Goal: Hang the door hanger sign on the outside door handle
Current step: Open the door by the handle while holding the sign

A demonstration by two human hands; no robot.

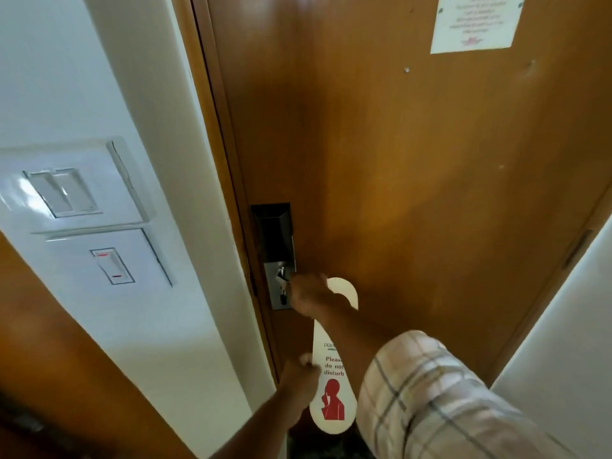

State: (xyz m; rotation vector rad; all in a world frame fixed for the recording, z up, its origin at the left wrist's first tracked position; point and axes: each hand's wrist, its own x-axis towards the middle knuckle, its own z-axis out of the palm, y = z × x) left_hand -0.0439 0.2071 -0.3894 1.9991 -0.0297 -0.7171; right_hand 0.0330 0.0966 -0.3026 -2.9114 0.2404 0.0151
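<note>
Two hands: left fingers pinch the door hanger sign; right hand closed over the handle.

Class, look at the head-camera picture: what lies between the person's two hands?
In the head view, the door hanger sign spans it: right hand at its hooked top, left hand at its lower edge.

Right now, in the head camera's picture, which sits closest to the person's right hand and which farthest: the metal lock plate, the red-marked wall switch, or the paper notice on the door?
From the right hand:
1. Metal lock plate, just left of the hand.
2. Red-marked wall switch, farther left on the white wall.
3. Paper notice, high up on the door, to the right.
</note>
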